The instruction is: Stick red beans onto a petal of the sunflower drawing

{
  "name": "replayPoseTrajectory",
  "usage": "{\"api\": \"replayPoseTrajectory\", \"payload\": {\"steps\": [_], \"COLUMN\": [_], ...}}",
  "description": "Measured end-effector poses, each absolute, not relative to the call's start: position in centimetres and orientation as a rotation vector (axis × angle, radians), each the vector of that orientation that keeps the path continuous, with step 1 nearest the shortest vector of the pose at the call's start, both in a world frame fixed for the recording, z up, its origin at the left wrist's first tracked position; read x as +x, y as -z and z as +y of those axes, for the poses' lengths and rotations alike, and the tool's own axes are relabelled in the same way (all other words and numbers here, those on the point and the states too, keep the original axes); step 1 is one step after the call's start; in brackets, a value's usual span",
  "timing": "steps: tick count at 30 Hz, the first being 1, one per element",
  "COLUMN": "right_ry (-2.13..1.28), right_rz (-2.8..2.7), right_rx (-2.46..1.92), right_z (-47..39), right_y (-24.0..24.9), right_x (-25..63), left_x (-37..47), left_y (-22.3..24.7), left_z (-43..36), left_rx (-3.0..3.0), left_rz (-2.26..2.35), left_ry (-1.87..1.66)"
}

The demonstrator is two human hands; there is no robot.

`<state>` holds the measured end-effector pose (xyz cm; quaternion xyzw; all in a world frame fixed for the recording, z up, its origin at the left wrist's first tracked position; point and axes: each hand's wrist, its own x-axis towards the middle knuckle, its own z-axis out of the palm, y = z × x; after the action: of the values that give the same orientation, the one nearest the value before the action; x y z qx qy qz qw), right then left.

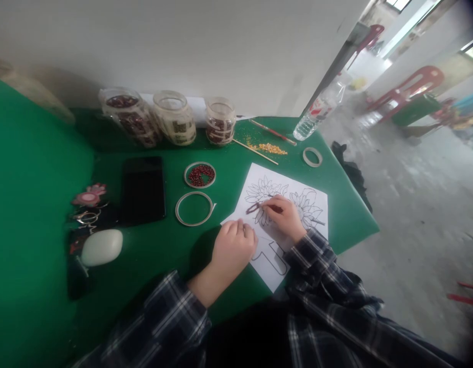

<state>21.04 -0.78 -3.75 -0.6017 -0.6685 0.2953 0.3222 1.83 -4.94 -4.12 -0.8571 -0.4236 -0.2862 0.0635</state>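
A white sheet (272,266) with outlined flowers and a curved shape lies on the green table. My right hand (284,217) is over the flowers, its fingers pinched; whatever is between the fingertips is too small to make out. Beside those fingertips, small dark red pieces (253,208) form a short line on a petal. My left hand (234,246) rests on the sheet's left edge with its fingers curled together; anything under them is hidden. Left of the sheet are a round lid of red beans (201,175) and an open ring (177,209).
Three glass jars (220,122) stand along the wall. Behind the sheet are yellow grains (272,148), a thin stick (255,152), a pencil (273,132), a tape roll (312,157) and a bottle (313,120). A dark tablet (143,190) and white mouse (102,247) lie left.
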Motion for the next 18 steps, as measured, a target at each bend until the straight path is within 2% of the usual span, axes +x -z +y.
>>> {"api": "replayPoseTrajectory", "payload": {"steps": [18], "right_ry": [-0.752], "right_rz": [-1.783], "right_rx": [-1.584], "right_z": [-0.80], "right_y": [3.59], "right_x": [21.09], "left_x": [1.80], "left_y": [4.52], "left_z": [-5.08], "left_rx": [-2.643], "left_rz": [-1.319], "left_ry": [0.909]}}
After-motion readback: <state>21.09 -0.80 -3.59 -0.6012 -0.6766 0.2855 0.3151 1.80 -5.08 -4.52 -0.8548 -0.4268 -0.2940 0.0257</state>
